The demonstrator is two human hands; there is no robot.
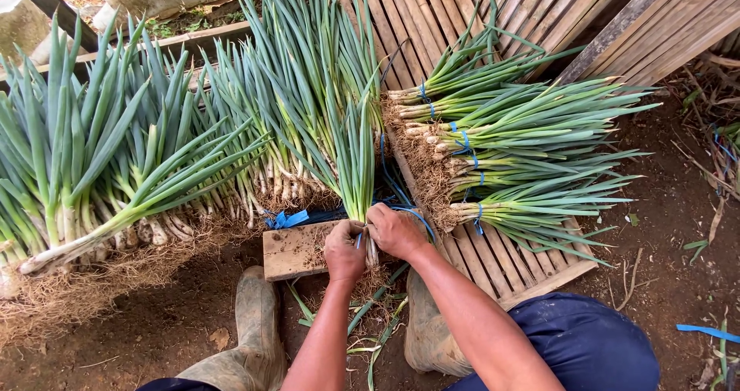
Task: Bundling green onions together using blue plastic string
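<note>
Both the left hand [344, 252] and the right hand [395, 231] are closed around a small bunch of long green spring onions [356, 167], pinning its white stems upright over the bare wooden board [291, 251] as thin blue twine [401, 202] goes round.

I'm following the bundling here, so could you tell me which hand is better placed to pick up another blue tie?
Probably the left hand: the loose blue ties lie just beside it on the wooden board, while the right hand grips the scallion bunch.
</note>
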